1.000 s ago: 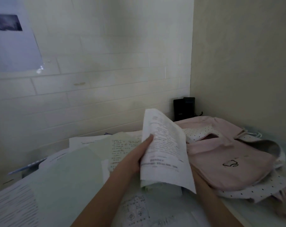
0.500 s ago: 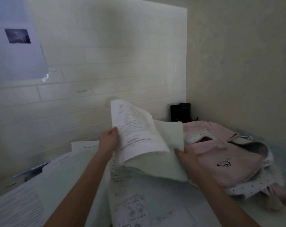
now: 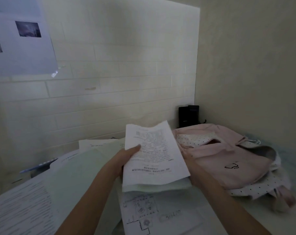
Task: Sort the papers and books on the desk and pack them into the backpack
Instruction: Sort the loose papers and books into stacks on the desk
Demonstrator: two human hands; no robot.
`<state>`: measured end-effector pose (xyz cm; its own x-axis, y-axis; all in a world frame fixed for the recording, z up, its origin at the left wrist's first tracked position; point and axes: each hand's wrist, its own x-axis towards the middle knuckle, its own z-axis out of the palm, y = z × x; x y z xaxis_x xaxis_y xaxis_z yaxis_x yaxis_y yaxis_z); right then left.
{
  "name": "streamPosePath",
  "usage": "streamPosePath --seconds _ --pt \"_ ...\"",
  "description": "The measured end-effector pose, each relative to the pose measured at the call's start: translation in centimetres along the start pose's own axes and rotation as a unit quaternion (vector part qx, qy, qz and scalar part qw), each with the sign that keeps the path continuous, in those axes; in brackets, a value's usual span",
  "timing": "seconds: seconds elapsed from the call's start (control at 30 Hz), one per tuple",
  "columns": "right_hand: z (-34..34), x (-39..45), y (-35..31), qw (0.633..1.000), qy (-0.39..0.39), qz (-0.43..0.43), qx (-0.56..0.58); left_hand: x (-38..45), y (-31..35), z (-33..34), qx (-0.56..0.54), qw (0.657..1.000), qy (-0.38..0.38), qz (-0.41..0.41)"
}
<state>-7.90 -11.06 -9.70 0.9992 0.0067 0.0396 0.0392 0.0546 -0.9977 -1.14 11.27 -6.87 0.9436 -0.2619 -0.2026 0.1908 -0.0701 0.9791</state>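
My left hand (image 3: 126, 156) grips the left edge of a small stack of papers (image 3: 154, 155), thumb on the printed top sheet. Pale green sheets lie under that white sheet. My right hand (image 3: 190, 168) holds the stack's right side from beneath and is mostly hidden by the paper. A pink backpack (image 3: 228, 158) with a dotted lining lies flat on the desk just right of the stack, its top opening gaping. More loose papers (image 3: 76, 167) cover the desk at left, and a worksheet with drawings (image 3: 143, 211) lies below the stack.
A black box (image 3: 188, 117) stands in the back corner behind the backpack. A poster (image 3: 20, 39) hangs on the tiled wall at upper left. A plain wall closes off the right side. Printed sheets (image 3: 16, 206) reach the desk's near left corner.
The stack was tilted and folded open half a second ago. Now both hands hold it squared together, lower and closer to the backpack.
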Motion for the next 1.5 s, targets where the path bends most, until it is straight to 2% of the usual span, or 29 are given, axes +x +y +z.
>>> streamPosePath --seconds 0.07,0.17,0.3,0.37,0.47,0.53,0.57,0.63,0.7,0.73,0.77,0.8,0.87,1.0,1.1,1.17,1.27,1.33,1.4,1.5 --pt "0.4 0.3 0.7 0.998 0.031 0.044 -0.013 0.2 -0.7 0.1 0.007 0.999 0.017 0.035" --pt "-0.3 1.0 1.0 0.991 0.055 0.095 0.075 0.0 -0.6 -1.0 -0.032 0.998 0.0 0.062" --pt "-0.7 0.2 -0.3 0.994 -0.002 0.039 0.099 -0.7 0.4 -1.4 -0.062 0.991 -0.073 0.097" --pt "-0.2 -0.6 -1.0 0.994 -0.014 0.014 0.11 -1.3 0.7 -0.2 -0.056 0.989 -0.086 0.102" --pt "0.5 -1.0 -1.4 0.995 0.068 -0.004 0.073 -2.2 0.7 1.4 -0.014 0.99 -0.093 0.108" --pt "0.2 -1.2 -1.2 0.99 0.132 -0.008 0.052 -2.9 0.3 1.7 0.053 0.989 -0.084 0.108" --pt "-0.1 -1.3 -1.0 0.987 0.156 -0.01 0.036 -3.3 0.1 1.6 0.095 0.987 -0.055 0.116" --pt "-0.9 -1.6 -0.4 0.981 0.194 -0.018 -0.02 -3.5 -0.8 0.7 0.193 0.964 0.089 0.162" --pt "-1.4 -2.3 0.2 0.973 0.221 -0.019 -0.056 -3.6 -2.3 -1.1 0.322 0.89 0.266 0.182" --pt "-1.6 -2.5 0.5 0.971 0.228 -0.017 -0.065 -3.8 -3.1 -2.2 0.39 0.852 0.319 0.143" --pt "-1.6 -2.7 0.8 0.971 0.229 -0.012 -0.071 -4.0 -3.8 -3.3 0.437 0.829 0.338 0.079" --pt "-1.4 -2.8 1.1 0.971 0.226 -0.006 -0.073 -4.1 -4.5 -4.1 0.456 0.825 0.335 0.014" --pt "-0.7 -3.0 1.3 0.975 0.21 0.012 -0.071 -4.3 -5.4 -5.2 0.426 0.842 0.327 -0.057" --pt "0.8 -2.6 2.1 0.979 0.173 0.033 -0.102 -4.9 -6.1 -8.6 0.337 0.849 0.402 -0.067" --pt "1.6 -1.9 2.5 0.973 0.162 0.014 -0.164 -6.3 -6.3 -12.5 0.261 0.867 0.418 -0.075" --pt "2.4 -1.4 2.5 0.971 0.158 -0.011 -0.18 -7.1 -6.3 -14.2 0.191 0.883 0.427 -0.03" --pt "3.6 -0.2 2.4 0.967 0.158 -0.037 -0.195 -7.2 -5.4 -15.9 -0.008 0.9 0.429 0.082" --pt "4.1 0.5 2.2 0.953 0.181 -0.047 -0.241 -7.2 -4.6 -16.4 -0.152 0.911 0.364 0.121" --pt "4.0 0.9 2.1 0.925 0.21 -0.066 -0.309 -7.8 -3.5 -15.8 -0.229 0.926 0.268 0.136" --pt "3.3 0.8 1.9 0.897 0.225 -0.075 -0.374 -9.8 -2.3 -13.6 -0.19 0.972 0.101 0.098"
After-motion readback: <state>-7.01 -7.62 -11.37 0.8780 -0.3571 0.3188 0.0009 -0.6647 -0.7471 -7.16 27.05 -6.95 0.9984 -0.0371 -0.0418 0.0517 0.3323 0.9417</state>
